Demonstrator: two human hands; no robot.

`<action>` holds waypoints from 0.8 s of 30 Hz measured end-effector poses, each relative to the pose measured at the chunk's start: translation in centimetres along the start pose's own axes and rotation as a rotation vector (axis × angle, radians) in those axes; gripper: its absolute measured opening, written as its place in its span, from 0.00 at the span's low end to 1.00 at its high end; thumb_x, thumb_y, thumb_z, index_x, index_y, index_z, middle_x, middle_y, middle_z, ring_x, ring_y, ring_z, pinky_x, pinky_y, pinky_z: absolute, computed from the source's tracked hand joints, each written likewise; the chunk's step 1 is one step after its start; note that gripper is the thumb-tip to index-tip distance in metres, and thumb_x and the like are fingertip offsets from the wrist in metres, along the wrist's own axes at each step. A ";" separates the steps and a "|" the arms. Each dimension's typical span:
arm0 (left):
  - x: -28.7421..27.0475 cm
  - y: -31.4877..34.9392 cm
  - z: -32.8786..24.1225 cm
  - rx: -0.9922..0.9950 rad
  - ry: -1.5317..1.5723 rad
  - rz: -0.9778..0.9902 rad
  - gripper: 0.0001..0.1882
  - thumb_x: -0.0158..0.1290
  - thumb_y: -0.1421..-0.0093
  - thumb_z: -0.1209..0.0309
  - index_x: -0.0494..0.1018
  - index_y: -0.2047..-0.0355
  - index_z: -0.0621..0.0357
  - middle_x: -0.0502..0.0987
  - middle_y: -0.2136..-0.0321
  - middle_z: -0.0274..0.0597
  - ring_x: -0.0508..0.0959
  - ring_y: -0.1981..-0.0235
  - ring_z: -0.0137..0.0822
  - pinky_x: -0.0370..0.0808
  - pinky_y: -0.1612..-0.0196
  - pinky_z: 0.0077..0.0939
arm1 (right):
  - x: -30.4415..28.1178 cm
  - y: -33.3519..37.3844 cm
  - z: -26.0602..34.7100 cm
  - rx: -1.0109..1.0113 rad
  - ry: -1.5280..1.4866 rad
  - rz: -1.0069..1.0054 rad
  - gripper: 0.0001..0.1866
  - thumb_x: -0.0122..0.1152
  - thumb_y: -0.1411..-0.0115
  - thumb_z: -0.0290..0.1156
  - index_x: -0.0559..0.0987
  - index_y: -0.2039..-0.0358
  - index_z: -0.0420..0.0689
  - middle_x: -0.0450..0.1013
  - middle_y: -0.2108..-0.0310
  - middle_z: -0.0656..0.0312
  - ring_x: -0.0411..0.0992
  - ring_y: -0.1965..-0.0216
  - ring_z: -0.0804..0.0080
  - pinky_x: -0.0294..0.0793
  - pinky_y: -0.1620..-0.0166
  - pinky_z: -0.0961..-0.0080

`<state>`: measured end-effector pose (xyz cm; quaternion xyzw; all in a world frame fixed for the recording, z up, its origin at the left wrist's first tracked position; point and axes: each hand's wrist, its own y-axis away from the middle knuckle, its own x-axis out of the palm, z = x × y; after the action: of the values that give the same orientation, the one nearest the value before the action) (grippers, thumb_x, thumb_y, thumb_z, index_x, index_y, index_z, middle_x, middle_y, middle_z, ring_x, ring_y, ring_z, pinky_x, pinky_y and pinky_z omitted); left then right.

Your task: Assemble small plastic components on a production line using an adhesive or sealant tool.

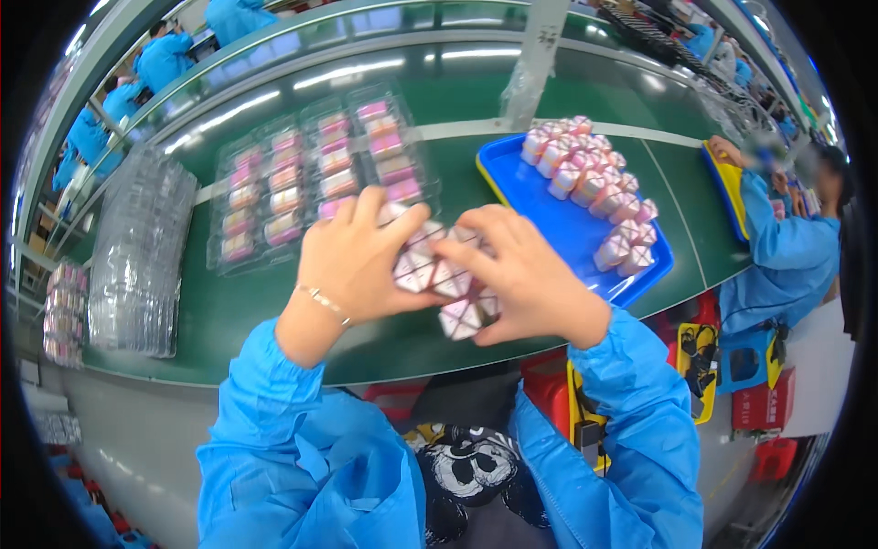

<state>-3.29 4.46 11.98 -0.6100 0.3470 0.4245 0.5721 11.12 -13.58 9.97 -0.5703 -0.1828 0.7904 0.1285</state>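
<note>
My left hand point(346, 256) and my right hand point(535, 274) are both closed around a cluster of small hexagonal boxes point(435, 273), white and pink with dark crossing lines on their ends. The cluster is held above the near part of the green table point(210, 334). Several more hexagonal boxes point(585, 169) stand in a blue tray point(549, 227) to the right. Beyond my left hand lie clear blister trays point(218, 233) filled with rows of pink, white and orange boxes point(284, 199). My fingers hide part of the held boxes.
A tall stack of clear plastic trays point(137, 265) stands at the table's left end. A metal post point(535, 64) rises at the back. On the right, a person in a blue smock point(786, 247) sits by another tray point(727, 197). Stools point(743, 361) stand below.
</note>
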 end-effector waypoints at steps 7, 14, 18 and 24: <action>1.1 9.4 4.9 -0.262 -0.042 0.090 0.39 0.70 0.71 0.46 0.73 0.55 0.42 0.71 0.59 0.40 0.78 0.61 0.42 0.77 0.67 0.36 | 9.3 -5.1 2.0 -0.181 -0.191 0.060 0.44 0.74 0.69 0.39 0.71 0.45 0.50 0.64 0.51 0.50 0.63 0.47 0.50 0.66 0.52 0.58; 2.0 13.2 9.7 -0.502 -0.118 0.147 0.42 0.68 0.66 0.47 0.71 0.48 0.39 0.72 0.55 0.43 0.76 0.56 0.46 0.77 0.62 0.40 | 14.7 -10.8 2.0 -0.319 -0.207 0.041 0.42 0.74 0.65 0.40 0.72 0.45 0.50 0.65 0.47 0.50 0.62 0.44 0.49 0.64 0.47 0.57; 3.2 13.8 10.7 -0.510 -0.100 0.151 0.45 0.67 0.63 0.45 0.68 0.43 0.40 0.71 0.51 0.43 0.73 0.51 0.47 0.76 0.56 0.40 | 15.3 -11.0 1.9 -0.271 -0.180 0.030 0.44 0.75 0.62 0.44 0.70 0.42 0.51 0.63 0.40 0.52 0.58 0.39 0.46 0.60 0.39 0.53; 3.0 14.2 10.3 -0.318 -0.024 -0.187 0.50 0.69 0.68 0.41 0.68 0.45 0.51 0.67 0.45 0.45 0.63 0.42 0.53 0.54 0.36 0.53 | 13.5 -7.4 1.8 -0.091 -0.189 -0.017 0.45 0.76 0.62 0.48 0.70 0.41 0.52 0.63 0.41 0.55 0.59 0.40 0.48 0.60 0.39 0.54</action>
<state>-16.21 13.41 3.65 -0.7171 0.2105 0.4263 0.5097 5.05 -1.66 2.14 -0.4967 -0.2344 0.8307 0.0913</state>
